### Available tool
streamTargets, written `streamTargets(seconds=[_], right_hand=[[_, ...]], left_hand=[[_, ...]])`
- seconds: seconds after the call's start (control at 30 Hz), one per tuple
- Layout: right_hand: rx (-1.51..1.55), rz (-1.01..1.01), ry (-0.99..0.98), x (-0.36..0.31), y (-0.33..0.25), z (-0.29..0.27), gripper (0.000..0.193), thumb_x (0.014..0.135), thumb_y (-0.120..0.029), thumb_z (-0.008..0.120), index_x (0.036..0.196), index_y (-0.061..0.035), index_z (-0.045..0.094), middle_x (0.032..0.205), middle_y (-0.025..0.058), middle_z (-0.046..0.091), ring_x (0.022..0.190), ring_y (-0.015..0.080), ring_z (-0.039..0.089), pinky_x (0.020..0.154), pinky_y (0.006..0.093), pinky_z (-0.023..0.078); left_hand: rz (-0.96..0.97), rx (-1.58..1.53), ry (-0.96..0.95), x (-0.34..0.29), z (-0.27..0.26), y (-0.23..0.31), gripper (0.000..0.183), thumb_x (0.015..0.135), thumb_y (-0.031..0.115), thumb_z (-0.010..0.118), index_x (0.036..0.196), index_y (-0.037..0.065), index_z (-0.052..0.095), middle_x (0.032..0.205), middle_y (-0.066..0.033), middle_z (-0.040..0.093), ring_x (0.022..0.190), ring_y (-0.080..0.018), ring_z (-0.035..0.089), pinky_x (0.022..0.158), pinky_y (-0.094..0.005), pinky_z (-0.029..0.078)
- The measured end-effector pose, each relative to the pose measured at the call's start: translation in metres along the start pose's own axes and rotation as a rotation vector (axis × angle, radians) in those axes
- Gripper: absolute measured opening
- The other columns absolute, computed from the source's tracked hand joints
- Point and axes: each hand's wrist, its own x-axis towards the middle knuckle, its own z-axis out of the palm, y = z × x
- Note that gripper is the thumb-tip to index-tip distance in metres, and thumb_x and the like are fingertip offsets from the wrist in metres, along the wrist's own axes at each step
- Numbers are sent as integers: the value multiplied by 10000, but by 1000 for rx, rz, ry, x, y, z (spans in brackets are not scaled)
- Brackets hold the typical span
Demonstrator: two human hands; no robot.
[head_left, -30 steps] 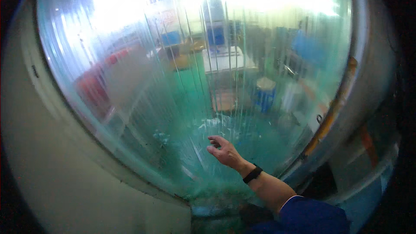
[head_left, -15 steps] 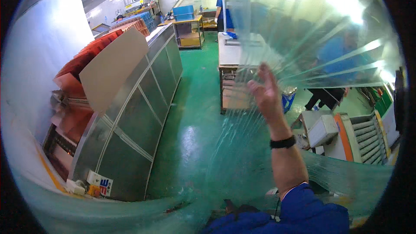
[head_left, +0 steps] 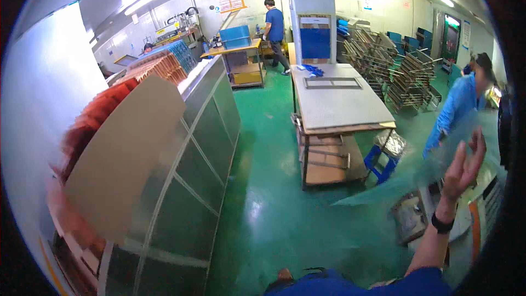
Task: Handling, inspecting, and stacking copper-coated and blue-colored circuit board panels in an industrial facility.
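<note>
Right hand [head_left: 458,174] up at far right, fingers stretched out, loose. Clear plastic curtain [head_left: 402,182] (blurry, see-through) by hand, lower right. White worktop [head_left: 346,108] near middle, metal frame [head_left: 330,86] on top.

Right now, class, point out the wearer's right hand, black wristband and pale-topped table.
Right hand [head_left: 459,176], head view: its middle.
Black wristband [head_left: 441,226], head view: its outer face.
Pale-topped table [head_left: 342,105], head view: bare tabletop.
</note>
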Motion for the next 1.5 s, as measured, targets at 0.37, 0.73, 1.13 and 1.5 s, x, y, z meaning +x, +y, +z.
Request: streamTargets(seconds=[0.37, 0.73, 1.13, 1.5], right_hand=[[-112, 478, -318, -125, 140, 319, 470, 976, -100, 574, 1432, -48, 472, 1303, 91, 571, 1057, 193, 564, 907, 319, 465], [23, 508, -709, -143, 137, 747, 467, 816, -93, 679, 1260, -5, 567, 1205, 177, 587, 1001, 299, 609, 854, 381, 520], [-202, 793, -769, -169, 138, 969, 526, 844, -277, 723, 1271, 1, 592, 1177, 202, 636, 997, 319, 653, 881, 413, 528], [-439, 1005, -1045, -246, 290, 1156, 487, 861, -358, 639, 1150, 34, 642, 1134, 256, 672, 997, 374, 673, 896, 453, 526]], left_hand=[[-116, 409, -293, 181, 420, -63, 422, 995, 412, 550, 1291, 112, 552, 1242, -117, 619, 1098, -245, 598, 927, -427, 504], [76, 718, -484, 330, 847, -6, 176, 969, 169, 617, 1021, 16, 686, 867, -92, 696, 744, -183, 653, 649, -312, 530], [-28, 974, -936, 485, 1312, -47, 121, 980, 121, 567, 1001, 10, 612, 825, -106, 672, 663, -159, 612, 570, -282, 499], [-28, 1375, -1417, 469, 1599, -231, 225, 939, 141, 613, 1078, -33, 647, 869, -97, 689, 776, -163, 636, 703, -299, 520]])
